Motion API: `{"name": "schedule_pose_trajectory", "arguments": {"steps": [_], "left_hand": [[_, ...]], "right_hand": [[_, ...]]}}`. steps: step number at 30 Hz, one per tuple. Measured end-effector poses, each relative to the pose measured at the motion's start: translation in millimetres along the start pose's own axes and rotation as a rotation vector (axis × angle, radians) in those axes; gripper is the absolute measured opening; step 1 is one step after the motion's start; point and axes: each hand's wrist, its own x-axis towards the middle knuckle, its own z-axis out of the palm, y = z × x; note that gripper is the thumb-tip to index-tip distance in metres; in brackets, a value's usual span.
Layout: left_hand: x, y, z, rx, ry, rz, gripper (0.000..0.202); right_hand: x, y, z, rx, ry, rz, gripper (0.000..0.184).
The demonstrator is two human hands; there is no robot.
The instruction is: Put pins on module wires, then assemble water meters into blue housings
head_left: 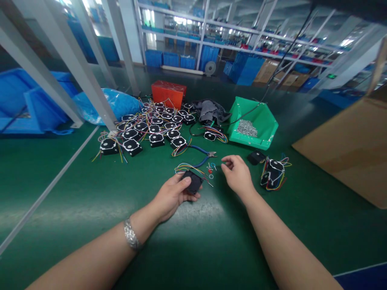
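My left hand (177, 191) is closed around a black square motor (192, 183), with the thumb on its top face. Thin coloured wires (189, 166) loop out from the motor's far side. To the right, my right hand (237, 173) hovers over the green surface, its fingers curled and the thumb close to the index finger. Whatever may be between those fingertips is too small to make out. Between the hands lie small loose parts, among them a red piece (210, 171) and a pale ring (211, 176). Just beyond them rest blue-handled cutting pliers (201, 155).
Several wired black motors (156, 139) are massed at the far left. Behind them stands a red box (169, 93). A green bin (263, 133) holds small metal pieces (247, 128). More motors (273, 175) sit at right, near a cardboard box (344, 149). A grey post (90, 80) rises at left.
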Motion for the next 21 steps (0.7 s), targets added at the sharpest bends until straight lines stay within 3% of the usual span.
{"name": "schedule_pose_trajectory", "arguments": {"steps": [4, 6, 10, 13, 21], "left_hand": [[0, 0, 0.5, 0.053, 0.040, 0.013, 0.029], [-1, 1, 0.8, 0.097, 0.085, 0.023, 0.030], [-1, 2, 0.1, 0.202, 0.132, 0.045, 0.034], [-1, 3, -0.9, 0.230, 0.069, 0.033, 0.034], [3, 8, -7.7, 0.034, 0.029, 0.006, 0.029]], "right_hand": [[-1, 1, -2, -0.141, -0.274, -0.001, 0.005], [-4, -1, -1, -0.162, -0.340, -0.008, 0.004], [-7, -6, 6, -0.150, -0.295, -0.015, 0.004], [-5, -7, 14, -0.158, -0.233, -0.033, 0.006], [4, -6, 20, -0.306, -0.273, -0.108, 0.011]]}}
